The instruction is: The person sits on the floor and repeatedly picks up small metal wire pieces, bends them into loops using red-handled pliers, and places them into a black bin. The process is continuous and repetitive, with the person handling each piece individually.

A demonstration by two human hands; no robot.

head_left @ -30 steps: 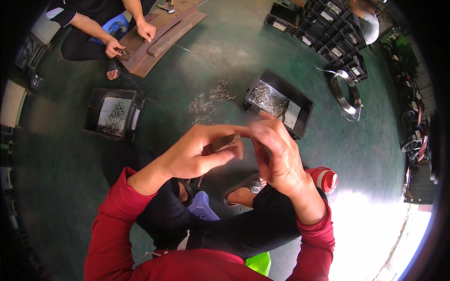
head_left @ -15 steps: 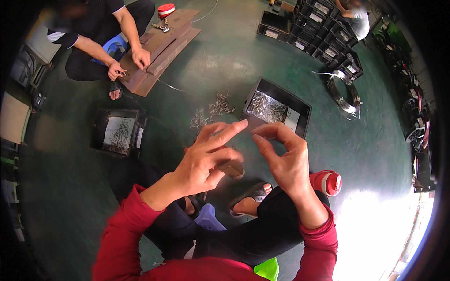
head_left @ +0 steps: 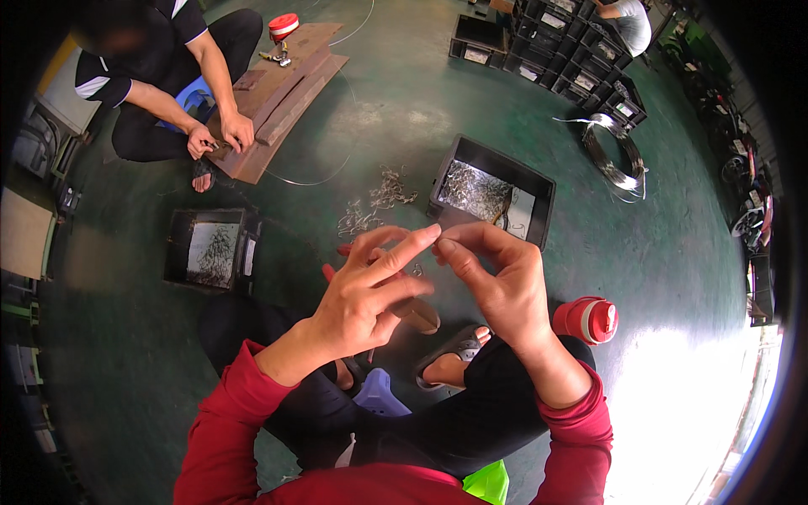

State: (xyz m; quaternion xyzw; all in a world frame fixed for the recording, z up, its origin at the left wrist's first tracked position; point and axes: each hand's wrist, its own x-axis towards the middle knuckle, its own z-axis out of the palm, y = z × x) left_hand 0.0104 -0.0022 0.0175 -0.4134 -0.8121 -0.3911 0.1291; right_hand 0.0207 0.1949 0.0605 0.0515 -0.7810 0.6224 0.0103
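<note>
The left hand [head_left: 362, 295] is curling its lower fingers around a brown block [head_left: 422, 316], its forefinger pointing outward; the palm is hiding part of the block, which is hanging in front of the person's lap. The right hand [head_left: 512, 278] is closing thumb and forefinger together beside that forefinger's tip; whether it is pinching something small, I cannot tell. Two red tips [head_left: 328, 273] are poking out behind the left hand.

Beyond the hands, a black crate [head_left: 543, 202] is holding bent wire pieces [head_left: 475, 192], and the right fingers are covering its near corner. To its left, a loose wire pile [head_left: 389, 187] is lying on the floor [head_left: 303, 227], and farther left a second crate [head_left: 178, 248] is holding more pieces. A red flask [head_left: 587, 320] is standing just beside the right knee, and a purple stool [head_left: 383, 394] is showing between the legs.

Farther off, a co-worker's hands [head_left: 236, 131] are resting at a brown slab [head_left: 290, 105] with pliers [head_left: 278, 57] on it. A wire coil [head_left: 619, 156] is lying near stacked crates [head_left: 564, 50] at upper right.
</note>
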